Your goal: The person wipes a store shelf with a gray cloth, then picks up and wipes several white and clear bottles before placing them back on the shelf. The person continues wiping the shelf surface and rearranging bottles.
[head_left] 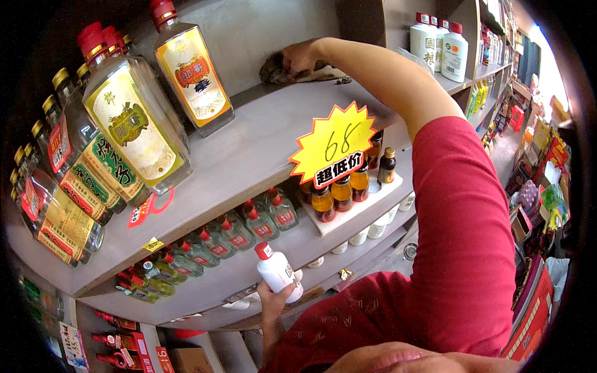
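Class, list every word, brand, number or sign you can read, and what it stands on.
Wording isn't copied here; places only.
Yellow starburst sign: large, clear handwriting and print.
Orange-bordered bottle label: large, clear print.
White bottle in the left hand: dark print, too small to read.
Small yellow shelf tag: too small to read.

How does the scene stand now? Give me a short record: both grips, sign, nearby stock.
Left grip: closed around a white bottle, red cap on
Right grip: on a dark, crumpled cloth lying on the upper shelf; finger closure unclear
Sign: yellow starburst sign at the upper shelf's front edge
Upper shelf, left: large clear bottles, red-capped and gold-capped
Shelf below: small red-capped bottles in a row, amber bottles right of them
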### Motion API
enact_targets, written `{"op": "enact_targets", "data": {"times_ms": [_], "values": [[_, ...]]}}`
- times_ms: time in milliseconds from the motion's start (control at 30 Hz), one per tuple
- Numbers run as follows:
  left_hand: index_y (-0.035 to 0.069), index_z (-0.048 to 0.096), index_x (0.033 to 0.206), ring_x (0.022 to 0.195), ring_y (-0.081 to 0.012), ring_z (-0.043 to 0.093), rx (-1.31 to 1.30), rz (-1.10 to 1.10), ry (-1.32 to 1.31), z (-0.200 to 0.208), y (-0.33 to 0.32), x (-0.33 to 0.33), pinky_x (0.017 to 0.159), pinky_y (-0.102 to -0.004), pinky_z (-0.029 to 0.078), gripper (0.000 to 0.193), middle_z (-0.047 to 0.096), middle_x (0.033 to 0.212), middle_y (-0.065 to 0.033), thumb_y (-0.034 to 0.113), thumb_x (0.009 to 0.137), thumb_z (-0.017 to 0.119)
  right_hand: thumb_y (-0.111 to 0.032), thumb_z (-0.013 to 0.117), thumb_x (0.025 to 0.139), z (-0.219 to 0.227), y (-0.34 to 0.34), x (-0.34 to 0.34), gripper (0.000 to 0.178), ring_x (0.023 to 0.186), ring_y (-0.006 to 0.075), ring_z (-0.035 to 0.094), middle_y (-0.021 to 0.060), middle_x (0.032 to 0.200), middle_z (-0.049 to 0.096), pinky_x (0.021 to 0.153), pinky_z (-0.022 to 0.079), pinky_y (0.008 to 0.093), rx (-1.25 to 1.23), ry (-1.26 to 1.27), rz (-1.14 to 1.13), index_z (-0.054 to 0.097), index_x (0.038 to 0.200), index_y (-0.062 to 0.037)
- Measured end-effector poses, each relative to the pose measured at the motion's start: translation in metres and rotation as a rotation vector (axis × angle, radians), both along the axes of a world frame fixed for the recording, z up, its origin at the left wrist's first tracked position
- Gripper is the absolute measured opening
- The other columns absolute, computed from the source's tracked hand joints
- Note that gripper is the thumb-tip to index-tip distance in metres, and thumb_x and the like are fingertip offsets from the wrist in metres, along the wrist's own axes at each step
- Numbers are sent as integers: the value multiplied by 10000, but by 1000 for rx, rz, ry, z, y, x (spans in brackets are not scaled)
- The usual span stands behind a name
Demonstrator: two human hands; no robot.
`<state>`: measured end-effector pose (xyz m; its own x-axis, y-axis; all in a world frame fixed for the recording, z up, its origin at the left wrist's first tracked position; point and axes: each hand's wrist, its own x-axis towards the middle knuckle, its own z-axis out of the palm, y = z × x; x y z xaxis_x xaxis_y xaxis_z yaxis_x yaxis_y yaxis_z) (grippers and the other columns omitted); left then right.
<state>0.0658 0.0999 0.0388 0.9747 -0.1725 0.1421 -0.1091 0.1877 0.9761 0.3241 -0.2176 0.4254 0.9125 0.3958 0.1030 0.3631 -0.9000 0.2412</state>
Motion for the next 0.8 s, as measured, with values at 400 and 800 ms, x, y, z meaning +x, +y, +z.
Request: {"op": "enact_targets", "data": {"times_ms": [400,800], "values": [[-31,550,1082,842,-150,594,-41,33,-113,-9,7,-1,786,-311,472,517,609,950,-65,113,621,733,-109,561,711,4,-6,-150,251,586,152,482,93,678,582,560,430,345,227,318,142,598,897,55],[-43,536,1103,864,-163,596,-86,2,-66,-6,8,0,797,-320,477,547,606,962,-79,100,615,739,-42,582,792,76,-59,-232,173,752,131,586,58,852,647,694,482,240,624,-126,-76,642,947,9]]}}
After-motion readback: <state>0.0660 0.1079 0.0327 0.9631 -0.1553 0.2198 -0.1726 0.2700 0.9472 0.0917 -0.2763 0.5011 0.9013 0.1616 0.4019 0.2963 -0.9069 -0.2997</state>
